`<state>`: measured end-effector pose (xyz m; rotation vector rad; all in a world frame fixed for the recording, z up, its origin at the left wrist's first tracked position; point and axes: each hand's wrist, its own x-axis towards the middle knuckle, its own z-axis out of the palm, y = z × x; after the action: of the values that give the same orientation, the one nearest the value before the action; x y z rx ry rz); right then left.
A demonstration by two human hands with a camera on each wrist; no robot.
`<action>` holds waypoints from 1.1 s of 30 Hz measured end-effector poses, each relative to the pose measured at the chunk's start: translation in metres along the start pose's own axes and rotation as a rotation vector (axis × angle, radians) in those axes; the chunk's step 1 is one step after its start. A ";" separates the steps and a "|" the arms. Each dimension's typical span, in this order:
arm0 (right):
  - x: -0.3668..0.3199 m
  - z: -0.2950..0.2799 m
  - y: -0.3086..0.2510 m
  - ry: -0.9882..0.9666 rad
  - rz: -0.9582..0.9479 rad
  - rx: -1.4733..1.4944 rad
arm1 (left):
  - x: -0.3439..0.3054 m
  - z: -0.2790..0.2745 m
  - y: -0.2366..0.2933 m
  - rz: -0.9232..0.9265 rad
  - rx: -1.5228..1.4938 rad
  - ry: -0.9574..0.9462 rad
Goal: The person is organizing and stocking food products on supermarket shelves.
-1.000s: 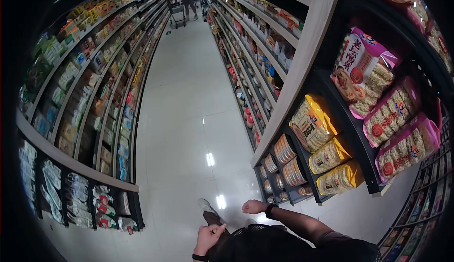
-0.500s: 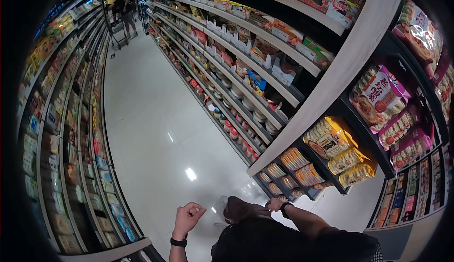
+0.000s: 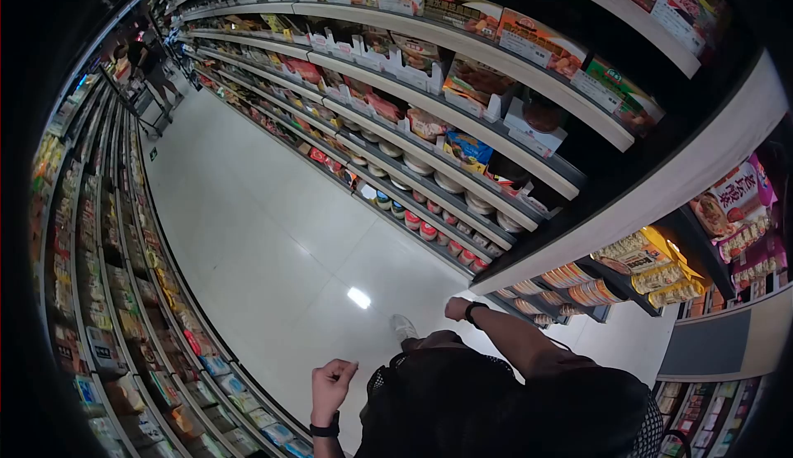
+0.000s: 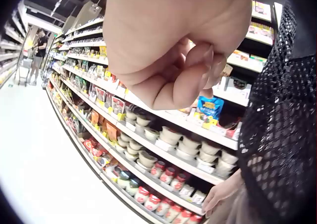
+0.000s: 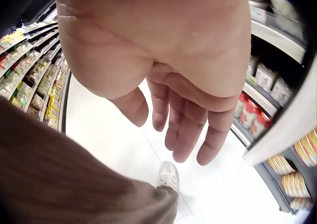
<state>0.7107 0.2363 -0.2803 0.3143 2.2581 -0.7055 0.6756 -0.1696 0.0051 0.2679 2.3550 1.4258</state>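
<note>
My left hand [image 3: 331, 384] is bent up at the front of my body, its fingers loosely curled and holding nothing. Up close in the left wrist view, the same hand [image 4: 178, 50] has its fingertips near the thumb, with stocked shelves behind it. My right hand [image 3: 457, 308] hangs beside the end of the right shelf row, touching nothing. The right wrist view shows that hand [image 5: 158, 60] with relaxed, slightly bent fingers above the floor and a white shoe [image 5: 169, 174].
Long shelves of packaged food [image 3: 467, 152] run along the right; more shelves [image 3: 124, 293] line the left. Between them lies a pale shiny floor [image 3: 248, 210]. Far down the aisle, a person [image 3: 149, 66] stands by a cart [image 3: 149, 111]. Yellow noodle packs [image 3: 632, 251] sit on the end rack.
The view has swung right, so the aisle and the far person have shifted left and the right shelves fill more of it. My left hand has come up from lower down, its fingers still curled.
</note>
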 end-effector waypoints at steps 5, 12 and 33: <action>0.069 -0.062 -0.086 0.130 -0.115 0.110 | 0.077 -0.058 0.008 -0.050 -0.113 0.018; 0.094 -0.090 -0.161 0.188 -0.051 0.321 | 0.184 -0.083 -0.014 -0.037 -0.154 -0.288; 0.113 -0.017 -0.315 0.097 0.546 0.793 | 0.458 -0.320 -0.084 0.084 -0.019 -0.642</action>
<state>0.4907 -0.0107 -0.2275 1.3003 1.7396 -1.2570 0.1297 -0.3094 -0.0344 0.7079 1.8176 1.1663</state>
